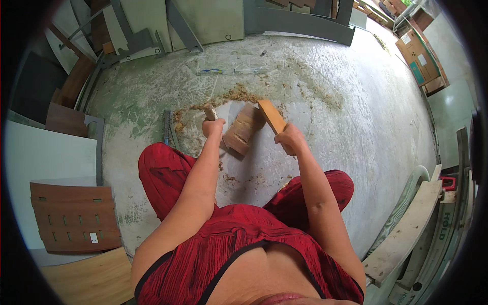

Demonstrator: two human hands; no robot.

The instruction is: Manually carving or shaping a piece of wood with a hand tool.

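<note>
On the floor before me a brown wooden block (244,133) lies at a slant, with several notches cut across its top. My left hand (213,127), just left of the block, is closed round a wooden-handled tool (209,110). The handle's end sticks up past my fingers; the rest of the tool is mostly hidden, so its kind does not show. To the block's right, my right hand (290,138) grips a flat yellowish wooden bar (272,117) near its close end. The bar's far end reaches the block's upper right corner; whether they touch I cannot tell.
Wood shavings (239,94) lie scattered beyond the block. A thin dark tool (167,127) rests left of my left hand. Boards (203,23) lean along the back, a slotted brown panel (76,218) is at left, and a ridged hose (401,208) with planks is at right.
</note>
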